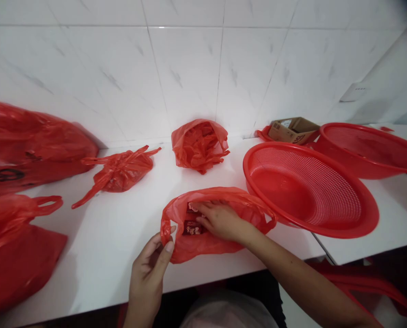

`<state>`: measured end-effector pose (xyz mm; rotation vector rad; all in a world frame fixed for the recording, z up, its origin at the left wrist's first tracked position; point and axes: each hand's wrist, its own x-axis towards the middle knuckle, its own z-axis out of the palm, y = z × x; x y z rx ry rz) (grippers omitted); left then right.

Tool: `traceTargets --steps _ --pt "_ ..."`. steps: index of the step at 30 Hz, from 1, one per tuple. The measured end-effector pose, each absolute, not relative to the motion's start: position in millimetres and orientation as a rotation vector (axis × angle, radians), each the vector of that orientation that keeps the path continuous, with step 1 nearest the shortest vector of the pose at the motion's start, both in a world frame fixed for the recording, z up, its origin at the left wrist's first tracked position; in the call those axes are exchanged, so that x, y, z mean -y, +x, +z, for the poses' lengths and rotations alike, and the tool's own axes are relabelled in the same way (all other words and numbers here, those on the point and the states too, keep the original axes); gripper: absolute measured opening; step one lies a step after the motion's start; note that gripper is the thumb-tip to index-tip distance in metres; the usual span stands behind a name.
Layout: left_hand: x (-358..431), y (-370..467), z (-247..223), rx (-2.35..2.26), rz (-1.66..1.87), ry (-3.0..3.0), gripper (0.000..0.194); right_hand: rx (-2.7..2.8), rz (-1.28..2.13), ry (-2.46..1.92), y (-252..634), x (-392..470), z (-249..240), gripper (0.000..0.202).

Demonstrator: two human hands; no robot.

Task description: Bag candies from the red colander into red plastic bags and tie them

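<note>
A red plastic bag (220, 253) lies with its mouth wide on the white table in front of me. My left hand (150, 262) pinches the handle at its left end between thumb and fingers. Inside the mouth is my right hand (220, 220), palm down, its fingers stretched out and partly apart over small dark-red packets. One packet (192, 228) with pale printing shows below the fingertips, and another packet (192, 208) is partly covered by them. Deeper contents of the bag are hidden.
Behind stands an upright red bag (182, 136) stuffed with red plastic. A knotted red bag (121, 171) sits to its left, and larger red bags (28, 146) line the left side. Right are a red colander (285, 191), a second basket (370, 146) and a cardboard box (292, 132).
</note>
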<state>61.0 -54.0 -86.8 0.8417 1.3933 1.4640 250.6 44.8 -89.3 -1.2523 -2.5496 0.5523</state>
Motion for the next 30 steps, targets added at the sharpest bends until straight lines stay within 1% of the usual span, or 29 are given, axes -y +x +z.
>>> traceTargets --steps 4,8,12,15,17,19,21,23,24,27,30 --pt "55 60 -90 -1.390 1.475 0.826 0.038 2.703 0.486 -1.009 253 -38 -88 0.026" --pt "54 58 -92 -1.388 1.480 0.820 0.038 2.601 0.410 -1.024 261 -28 -75 0.028" --pt "54 57 -89 -1.418 1.506 0.806 0.039 2.453 0.373 -1.034 284 -14 -42 0.032" --pt "56 59 -84 -1.432 1.548 0.774 0.037 2.369 0.329 -1.113 311 -3 -20 0.029" --pt "58 58 -83 -1.427 1.553 0.759 0.035 2.290 0.208 -1.197 333 2 -15 0.026" --pt "60 55 -86 -1.409 1.520 0.773 0.034 2.187 0.032 -1.349 355 5 -21 0.029" --pt "61 48 -93 -1.393 1.494 0.802 0.033 2.112 -0.094 -1.532 373 10 -37 0.037" --pt "61 42 -99 -1.403 1.488 0.823 0.033 2.085 -0.140 -1.660 382 19 -58 0.046" --pt "60 40 -101 -1.419 1.488 0.827 0.034 2.094 -0.140 -1.678 382 26 -68 0.048" --pt "56 38 -100 -1.459 1.486 0.804 0.037 2.112 -0.151 -1.643 367 46 -89 0.045" --pt "51 41 -91 -1.441 1.500 0.760 0.039 2.094 -0.163 -1.643 352 58 -93 0.041"
